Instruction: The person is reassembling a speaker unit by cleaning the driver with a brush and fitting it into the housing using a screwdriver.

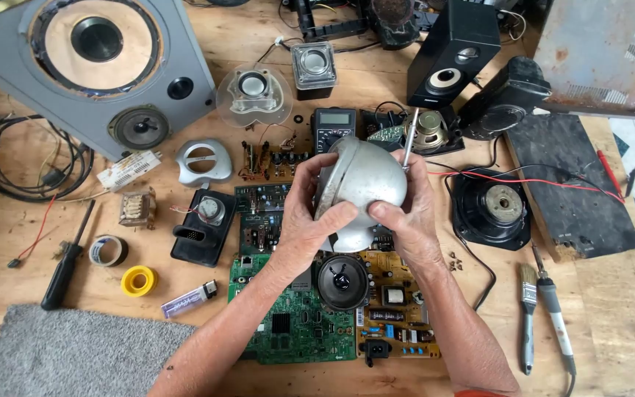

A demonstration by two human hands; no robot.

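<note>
Both my hands hold a rounded silver speaker housing (365, 180) above the middle of the wooden bench. My left hand (306, 213) wraps its left side, thumb across the front. My right hand (409, 213) grips its right side and also pinches a thin metal screwdriver shaft (410, 140) that sticks up behind the housing. Under my hands lie a green circuit board (288, 323), a yellow-brown circuit board (398, 309) and a small black speaker driver (342, 281).
A big grey speaker cabinet (112, 66) stands far left, black speakers (453, 51) far right. A multimeter (334, 125), tape rolls (123, 265), a lighter (189, 299), a black screwdriver (67, 257), a brush (528, 316), a soldering iron (556, 316) and a grey mat (75, 353) lie around.
</note>
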